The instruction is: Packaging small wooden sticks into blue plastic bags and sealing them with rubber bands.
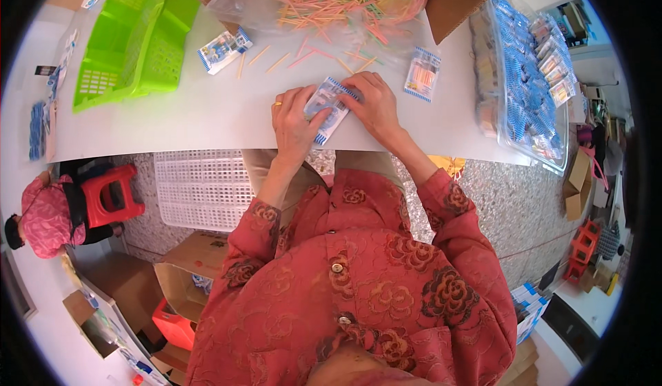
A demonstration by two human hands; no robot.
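A small blue-and-white plastic packet (324, 125) lies tilted between my hands near the front edge of the white table. My left hand (294, 120) grips its left side, with the thumb across its face and a ring on one finger. At the upper right edge, the fingers of my right hand (378, 106) are closed on the same packet. Thin pink, orange and green sticks (331, 6) fill a clear plastic bag in a cardboard box (463, 0) just beyond. Several loose sticks (278, 62) are scattered on the tabletop.
Packets lie at left (225, 51) and right (422, 74). A green basket (131, 48) stands far left. The clear bin (507, 127) at right holds many packets. Below the table are a white crate (200, 189) and a red stool (114, 196), near another person (48, 213).
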